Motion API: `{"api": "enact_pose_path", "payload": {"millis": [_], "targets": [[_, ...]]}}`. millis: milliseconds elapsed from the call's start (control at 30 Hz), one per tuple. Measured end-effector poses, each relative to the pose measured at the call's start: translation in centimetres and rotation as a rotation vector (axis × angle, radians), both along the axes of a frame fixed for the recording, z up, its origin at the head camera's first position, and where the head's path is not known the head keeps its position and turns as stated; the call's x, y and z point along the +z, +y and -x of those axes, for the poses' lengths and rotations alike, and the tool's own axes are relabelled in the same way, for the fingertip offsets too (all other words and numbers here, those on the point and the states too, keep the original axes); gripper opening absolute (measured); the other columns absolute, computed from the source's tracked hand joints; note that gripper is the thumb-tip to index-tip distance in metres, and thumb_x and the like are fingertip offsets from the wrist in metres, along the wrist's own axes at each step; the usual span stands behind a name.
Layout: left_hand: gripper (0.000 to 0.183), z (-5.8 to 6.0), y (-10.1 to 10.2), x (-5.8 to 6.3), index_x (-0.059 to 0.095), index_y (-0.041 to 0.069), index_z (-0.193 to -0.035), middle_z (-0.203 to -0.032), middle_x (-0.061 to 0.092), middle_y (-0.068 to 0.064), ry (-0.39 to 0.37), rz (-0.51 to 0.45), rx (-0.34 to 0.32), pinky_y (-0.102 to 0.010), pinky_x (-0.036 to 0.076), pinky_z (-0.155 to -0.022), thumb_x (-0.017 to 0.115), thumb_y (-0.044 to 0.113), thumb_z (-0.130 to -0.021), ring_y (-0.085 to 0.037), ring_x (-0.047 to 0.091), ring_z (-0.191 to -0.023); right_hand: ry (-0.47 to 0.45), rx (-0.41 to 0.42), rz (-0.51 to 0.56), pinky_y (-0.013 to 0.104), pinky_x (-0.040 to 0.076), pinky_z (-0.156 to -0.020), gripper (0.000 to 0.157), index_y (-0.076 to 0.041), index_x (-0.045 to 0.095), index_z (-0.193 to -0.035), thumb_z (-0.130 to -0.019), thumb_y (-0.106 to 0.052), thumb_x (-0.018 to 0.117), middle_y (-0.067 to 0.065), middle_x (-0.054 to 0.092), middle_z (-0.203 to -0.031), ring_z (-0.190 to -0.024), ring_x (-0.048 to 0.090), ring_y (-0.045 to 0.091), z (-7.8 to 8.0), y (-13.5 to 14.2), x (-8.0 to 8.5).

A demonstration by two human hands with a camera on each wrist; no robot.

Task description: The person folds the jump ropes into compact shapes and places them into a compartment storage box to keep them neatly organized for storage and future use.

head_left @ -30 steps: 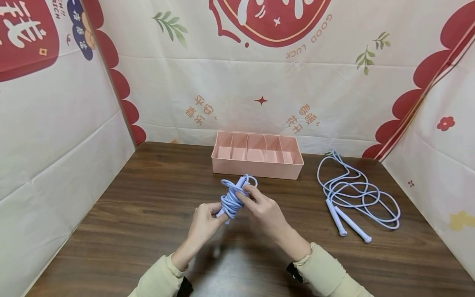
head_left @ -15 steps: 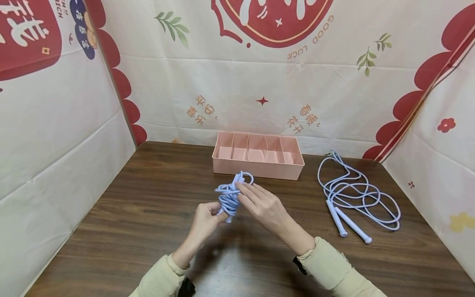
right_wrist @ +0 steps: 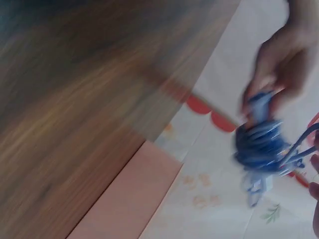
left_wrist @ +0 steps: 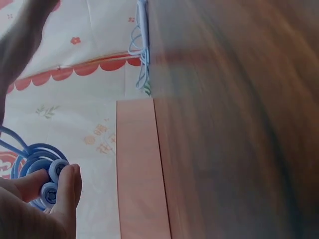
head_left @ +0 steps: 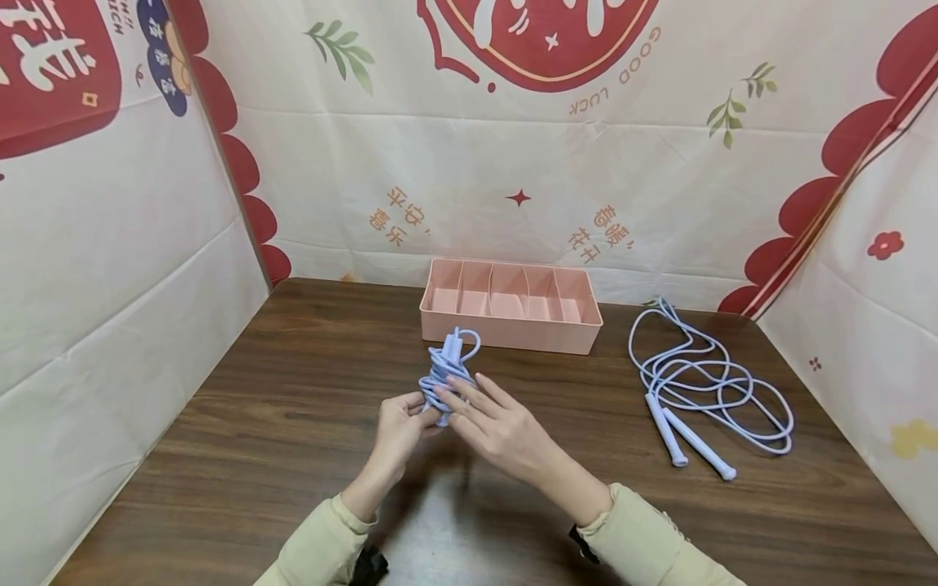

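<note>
A light blue jump rope (head_left: 445, 370) is wound in a tight bundle around its two handles, above the table. My left hand (head_left: 398, 429) grips the handle ends between thumb and fingers; their round caps show side by side in the left wrist view. My right hand (head_left: 506, 431) is at the near right side of the bundle, fingers long and fairly straight across the coils in the head view. In the right wrist view a doubled strand (right_wrist: 299, 149) runs from the coils to its fingers at the edge. Its thumb is hidden in the head view.
A pink divided box (head_left: 513, 330) stands behind the hands near the back curtain. At the right of the brown table (head_left: 293, 391) lies a second light blue jump rope (head_left: 703, 382), loosely looped, its two handles pointing toward the front.
The bundle has moved slightly left and stands more upright in the head view. My right hand has shifted from its upper right side down across the coils. The left hand keeps its hold.
</note>
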State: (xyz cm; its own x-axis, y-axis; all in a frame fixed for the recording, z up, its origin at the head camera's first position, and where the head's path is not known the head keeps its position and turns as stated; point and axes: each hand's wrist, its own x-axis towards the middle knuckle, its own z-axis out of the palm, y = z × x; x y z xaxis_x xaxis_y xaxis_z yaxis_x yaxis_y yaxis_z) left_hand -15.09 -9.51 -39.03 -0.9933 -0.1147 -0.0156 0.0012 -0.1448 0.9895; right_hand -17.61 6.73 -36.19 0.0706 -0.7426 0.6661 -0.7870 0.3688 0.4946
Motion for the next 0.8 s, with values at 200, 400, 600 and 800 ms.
{"api": "enact_pose_path", "payload": {"millis": [200, 400, 600, 800], "targets": [[0.025, 0.2, -0.1, -0.3, 0.059, -0.017, -0.102, -0.093, 0.065, -0.022, -0.007, -0.026, 0.013, -0.031, 0.053, -0.067, 0.055, -0.007, -0.080, -0.009, 0.063, -0.073, -0.022, 0.025, 0.002, 0.036, 0.045, -0.088, 0.027, -0.006, 0.058, -0.087, -0.097, -0.008, 0.033, 0.010, 0.061, -0.116, -0.107, 0.057, 0.020, -0.9, -0.8, -0.2], [0.013, 0.5, -0.1, -0.6, 0.061, -0.013, -0.082, -0.060, 0.059, 0.004, 0.020, -0.009, 0.078, -0.016, 0.043, -0.049, 0.050, -0.010, -0.077, -0.001, 0.052, -0.054, -0.071, 0.116, -0.016, 0.034, 0.042, -0.093, 0.027, -0.002, 0.057, -0.086, -0.097, -0.005, 0.033, 0.017, 0.059, -0.117, -0.109, 0.056, 0.024, -1.6, -1.9, -0.5], [0.018, 0.4, -0.2, -0.8, 0.057, -0.020, -0.089, -0.058, 0.056, 0.007, 0.036, -0.063, 0.063, -0.014, 0.038, -0.047, 0.047, -0.011, -0.077, -0.001, 0.049, -0.053, -0.085, 0.157, -0.055, 0.034, 0.040, -0.095, 0.028, -0.003, 0.056, -0.086, -0.098, -0.005, 0.030, 0.018, 0.058, -0.117, -0.110, 0.055, 0.026, -2.2, -2.4, -0.8], [0.021, 0.2, 0.0, -0.2, 0.059, 0.000, -0.080, -0.062, 0.057, 0.005, -0.051, -0.292, -0.010, -0.015, 0.043, -0.051, 0.042, -0.011, -0.080, -0.001, 0.052, -0.056, -0.142, 0.213, 0.005, 0.036, 0.040, -0.095, 0.028, -0.001, 0.062, -0.093, -0.097, -0.005, 0.034, 0.020, 0.057, -0.118, -0.112, 0.053, 0.029, -1.7, -2.0, -0.6]]}}
